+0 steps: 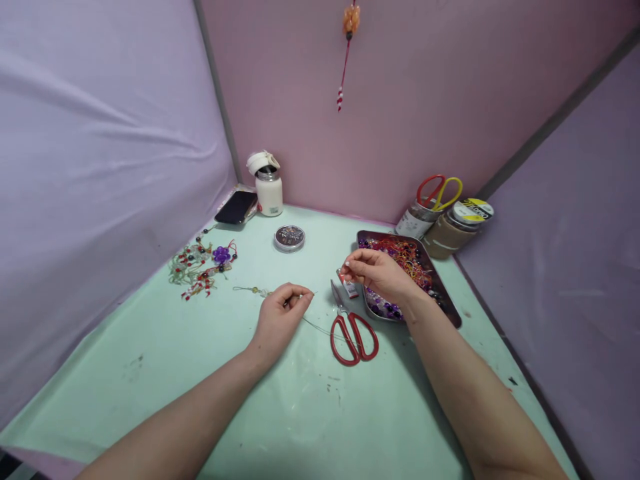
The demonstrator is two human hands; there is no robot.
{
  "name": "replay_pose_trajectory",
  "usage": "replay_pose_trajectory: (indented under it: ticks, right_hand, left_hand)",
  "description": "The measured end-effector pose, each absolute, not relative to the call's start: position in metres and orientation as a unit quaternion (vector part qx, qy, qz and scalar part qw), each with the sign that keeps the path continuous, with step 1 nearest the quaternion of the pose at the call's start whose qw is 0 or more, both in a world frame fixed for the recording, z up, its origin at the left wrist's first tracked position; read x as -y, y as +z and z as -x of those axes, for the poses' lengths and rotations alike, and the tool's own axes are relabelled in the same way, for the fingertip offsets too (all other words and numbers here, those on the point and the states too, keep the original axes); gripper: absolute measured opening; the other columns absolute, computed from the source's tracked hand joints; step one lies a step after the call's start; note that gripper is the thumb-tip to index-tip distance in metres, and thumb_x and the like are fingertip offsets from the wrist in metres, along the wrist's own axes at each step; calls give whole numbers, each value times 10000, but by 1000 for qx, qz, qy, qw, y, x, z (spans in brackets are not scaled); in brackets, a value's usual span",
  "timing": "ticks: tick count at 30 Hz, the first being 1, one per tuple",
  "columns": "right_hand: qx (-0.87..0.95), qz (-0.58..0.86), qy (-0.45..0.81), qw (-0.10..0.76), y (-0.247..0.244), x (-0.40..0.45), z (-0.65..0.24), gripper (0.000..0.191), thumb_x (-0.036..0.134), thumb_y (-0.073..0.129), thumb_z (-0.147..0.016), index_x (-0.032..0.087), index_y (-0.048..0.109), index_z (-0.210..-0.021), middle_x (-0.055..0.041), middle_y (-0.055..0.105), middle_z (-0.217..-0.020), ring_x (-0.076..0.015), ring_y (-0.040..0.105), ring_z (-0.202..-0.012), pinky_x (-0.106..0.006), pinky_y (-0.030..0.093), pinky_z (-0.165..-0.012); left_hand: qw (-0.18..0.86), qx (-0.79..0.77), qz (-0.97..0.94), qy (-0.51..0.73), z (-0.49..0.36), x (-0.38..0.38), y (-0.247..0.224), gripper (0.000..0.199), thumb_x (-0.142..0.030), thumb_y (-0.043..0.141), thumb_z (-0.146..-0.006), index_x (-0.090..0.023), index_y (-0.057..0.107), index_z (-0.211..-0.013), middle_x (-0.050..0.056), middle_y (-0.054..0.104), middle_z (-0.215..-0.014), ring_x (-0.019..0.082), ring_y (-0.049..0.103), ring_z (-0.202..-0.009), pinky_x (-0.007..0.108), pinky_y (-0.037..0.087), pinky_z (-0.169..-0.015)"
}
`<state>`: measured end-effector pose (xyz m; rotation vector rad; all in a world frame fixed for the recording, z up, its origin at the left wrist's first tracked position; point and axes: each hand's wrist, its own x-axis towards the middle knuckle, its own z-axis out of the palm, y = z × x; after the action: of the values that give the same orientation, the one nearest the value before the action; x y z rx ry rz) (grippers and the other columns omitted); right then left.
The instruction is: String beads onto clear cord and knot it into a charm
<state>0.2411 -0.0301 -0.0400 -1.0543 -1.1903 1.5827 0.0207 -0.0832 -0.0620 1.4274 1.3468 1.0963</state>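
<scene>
My left hand (284, 310) is closed, thumb and forefinger pinching a thin greenish cord (320, 328). On its left, the cord ends in a loop beside small pale beads (256, 290) on the table. The cord's other part trails right across the red-handled scissors (354, 339), which lie with handles toward me. My right hand (373, 270) is raised near the left edge of the bead tray (450, 308); its thumb and forefinger pinch a tiny whitish thing, too small to name. Under it a small red and white packet (349, 287) lies by the scissors' tips.
Finished beaded strings (203, 267) lie at left, near a phone (237, 207) and an open white bottle (270, 193). A round case (289, 237) sits at centre back. Two jars (450, 230) (414, 223) stand behind the tray, one holding scissors.
</scene>
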Motion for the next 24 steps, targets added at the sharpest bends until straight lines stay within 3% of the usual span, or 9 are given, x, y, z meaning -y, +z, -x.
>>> replay_pose_trajectory:
  ticks: [6,13,18,24]
  right_hand:
    - [454,431,616,478,-40,28,-238,255,271,838,-594,191,659,-757,2,693,-756,-112,647,-673,-264,504,-688]
    - [515,450,512,521,-45,25,-241,181,261,771,-656,208,692,-809,30,636,-730,-84,559,-632,-232,443,-617]
    - [604,476,384,511,-45,25,-241,125,254,701,-696,196,633,-783,1,643,-767,-130,587,-705,-280,465,-687]
    - [657,534,248,471,-44,26,-245,74,201,584,-730,192,617,-796,-6,636,-731,-144,589,-672,-287,458,-660]
  left_hand:
    - [431,-543,-573,438,-20,84,-61,205,-377,625,-757,-178,669,-746,-44,421,-572,109,370,-564,254,317,-565]
    - [432,-541,-573,439,-21,84,-61,210,-377,623,-751,-172,668,-740,-34,451,-590,110,377,-572,251,326,-566]
    - [433,-539,-576,436,-21,84,-62,210,-382,621,-755,-178,669,-751,-29,472,-605,113,379,-579,251,327,-570]
    - [433,-547,-575,427,-22,85,-61,210,-382,614,-753,-179,669,-746,-24,491,-609,114,362,-574,254,319,-570]
